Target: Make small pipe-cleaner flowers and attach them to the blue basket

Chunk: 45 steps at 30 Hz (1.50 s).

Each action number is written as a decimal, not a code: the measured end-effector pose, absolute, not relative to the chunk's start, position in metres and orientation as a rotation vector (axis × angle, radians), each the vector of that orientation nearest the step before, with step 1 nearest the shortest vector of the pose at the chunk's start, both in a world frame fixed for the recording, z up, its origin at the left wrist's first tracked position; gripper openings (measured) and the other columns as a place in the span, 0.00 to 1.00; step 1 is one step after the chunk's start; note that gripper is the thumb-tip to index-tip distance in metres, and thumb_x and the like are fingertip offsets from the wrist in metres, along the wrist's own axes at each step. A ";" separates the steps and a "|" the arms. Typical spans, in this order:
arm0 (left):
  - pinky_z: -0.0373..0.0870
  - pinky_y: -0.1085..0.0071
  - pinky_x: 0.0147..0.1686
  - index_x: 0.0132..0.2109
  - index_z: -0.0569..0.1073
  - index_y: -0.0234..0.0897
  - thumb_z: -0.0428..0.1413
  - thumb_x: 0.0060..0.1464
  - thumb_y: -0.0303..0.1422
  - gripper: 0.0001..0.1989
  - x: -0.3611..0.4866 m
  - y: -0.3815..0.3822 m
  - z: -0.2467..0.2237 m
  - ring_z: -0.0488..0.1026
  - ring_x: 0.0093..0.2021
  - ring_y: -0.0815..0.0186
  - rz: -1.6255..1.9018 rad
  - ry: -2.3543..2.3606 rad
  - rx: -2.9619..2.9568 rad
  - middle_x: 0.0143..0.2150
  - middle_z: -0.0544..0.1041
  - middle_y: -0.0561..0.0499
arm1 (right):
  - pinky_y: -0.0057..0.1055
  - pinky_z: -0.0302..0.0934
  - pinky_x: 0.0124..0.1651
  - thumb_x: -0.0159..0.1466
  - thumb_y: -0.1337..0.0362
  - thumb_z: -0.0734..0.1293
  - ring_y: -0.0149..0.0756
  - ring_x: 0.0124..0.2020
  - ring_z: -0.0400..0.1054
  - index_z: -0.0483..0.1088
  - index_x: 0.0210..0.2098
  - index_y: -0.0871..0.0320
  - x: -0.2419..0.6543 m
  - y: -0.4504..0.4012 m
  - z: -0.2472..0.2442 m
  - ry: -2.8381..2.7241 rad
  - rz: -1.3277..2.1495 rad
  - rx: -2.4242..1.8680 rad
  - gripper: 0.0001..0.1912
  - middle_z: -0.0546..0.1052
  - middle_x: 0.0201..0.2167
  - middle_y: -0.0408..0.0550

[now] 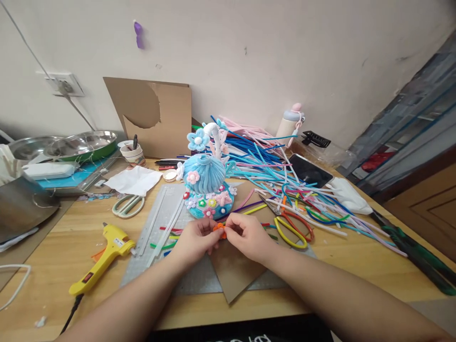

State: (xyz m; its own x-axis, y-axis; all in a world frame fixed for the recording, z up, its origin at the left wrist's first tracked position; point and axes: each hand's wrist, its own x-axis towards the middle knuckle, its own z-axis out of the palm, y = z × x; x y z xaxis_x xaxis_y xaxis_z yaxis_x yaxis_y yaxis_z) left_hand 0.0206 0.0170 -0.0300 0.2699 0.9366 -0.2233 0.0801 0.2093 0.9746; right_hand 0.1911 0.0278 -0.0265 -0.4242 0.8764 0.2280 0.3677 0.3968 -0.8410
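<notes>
Between the fingertips of both hands is a small orange pipe cleaner flower (pixel 221 231), partly covered by the fingers. My left hand (pixel 198 237) pinches it from the left, and my right hand (pixel 247 237) pinches it from the right. Just behind them stands a blue fuzzy pipe cleaner craft (pixel 204 175) with a rounded top, a white curved stem and many small coloured flowers on its base. Under the hands lie a brown cardboard piece (pixel 233 275) and a grey cutting mat (pixel 142 263). Short coloured pipe cleaner pieces (pixel 167 244) stick out beside my left hand.
A yellow glue gun (pixel 107 256) and green-handled scissors (pixel 128 206) lie left; clear glue sticks (pixel 167 232) rest on the mat. Right are yellow-handled pliers (pixel 290 232), a heap of pipe cleaners (pixel 249 147), a phone (pixel 309 170) and a bottle (pixel 289 126). Cardboard (pixel 167 118) leans on the wall.
</notes>
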 end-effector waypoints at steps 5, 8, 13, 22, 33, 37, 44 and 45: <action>0.61 0.76 0.18 0.28 0.72 0.33 0.61 0.46 0.38 0.11 0.024 0.013 -0.026 0.65 0.16 0.72 0.855 1.180 1.227 0.16 0.71 0.56 | 0.24 0.49 0.24 0.60 0.68 0.61 0.27 0.22 0.57 0.63 0.24 0.58 0.191 0.030 -0.028 -2.035 0.871 -1.020 0.08 0.65 0.20 0.39; 0.61 0.77 0.19 0.27 0.72 0.34 0.61 0.44 0.35 0.09 0.025 0.013 -0.025 0.66 0.16 0.72 0.892 1.154 1.182 0.16 0.71 0.56 | 0.24 0.50 0.25 0.60 0.68 0.61 0.27 0.22 0.57 0.64 0.24 0.59 0.191 0.031 -0.030 -2.051 0.824 -0.999 0.08 0.66 0.20 0.39; 0.63 0.77 0.19 0.24 0.70 0.34 0.62 0.43 0.35 0.11 0.024 0.013 -0.028 0.67 0.15 0.72 0.905 1.134 1.105 0.15 0.71 0.55 | 0.26 0.52 0.28 0.61 0.67 0.61 0.29 0.24 0.59 0.65 0.24 0.59 0.191 0.033 -0.031 -2.045 0.861 -0.939 0.08 0.66 0.22 0.40; 0.66 0.75 0.18 0.26 0.73 0.31 0.65 0.40 0.41 0.16 0.024 0.011 -0.029 0.67 0.16 0.72 0.894 1.004 0.975 0.17 0.72 0.53 | 0.24 0.52 0.22 0.63 0.60 0.60 0.26 0.19 0.57 0.62 0.26 0.58 0.190 0.036 -0.032 -1.880 1.063 -0.977 0.10 0.64 0.19 0.38; 0.65 0.81 0.22 0.30 0.73 0.33 0.69 0.34 0.36 0.17 0.023 0.016 -0.031 0.68 0.23 0.76 1.042 0.924 0.777 0.23 0.73 0.56 | 0.23 0.52 0.20 0.61 0.53 0.64 0.24 0.17 0.58 0.63 0.28 0.58 0.188 0.034 -0.035 -1.762 1.209 -0.961 0.15 0.64 0.20 0.37; 0.66 0.79 0.23 0.31 0.74 0.32 0.67 0.39 0.38 0.16 0.022 0.015 -0.031 0.70 0.25 0.74 1.022 0.938 0.774 0.26 0.75 0.52 | 0.23 0.50 0.18 0.61 0.51 0.63 0.24 0.14 0.56 0.62 0.27 0.57 0.185 0.036 -0.036 -1.654 1.279 -1.012 0.16 0.63 0.16 0.35; 0.61 0.78 0.17 0.25 0.71 0.32 0.66 0.40 0.40 0.17 0.019 0.017 -0.036 0.64 0.16 0.76 1.073 1.005 0.868 0.18 0.70 0.56 | 0.22 0.50 0.18 0.59 0.51 0.65 0.23 0.14 0.56 0.63 0.28 0.58 0.184 0.033 -0.033 -1.604 1.341 -0.964 0.16 0.65 0.18 0.35; 0.60 0.78 0.17 0.24 0.70 0.32 0.66 0.40 0.41 0.17 0.019 0.018 -0.037 0.64 0.16 0.75 1.090 1.003 0.879 0.17 0.70 0.56 | 0.22 0.50 0.17 0.57 0.51 0.67 0.22 0.14 0.57 0.64 0.28 0.58 0.183 0.032 -0.033 -1.584 1.374 -0.957 0.16 0.66 0.19 0.36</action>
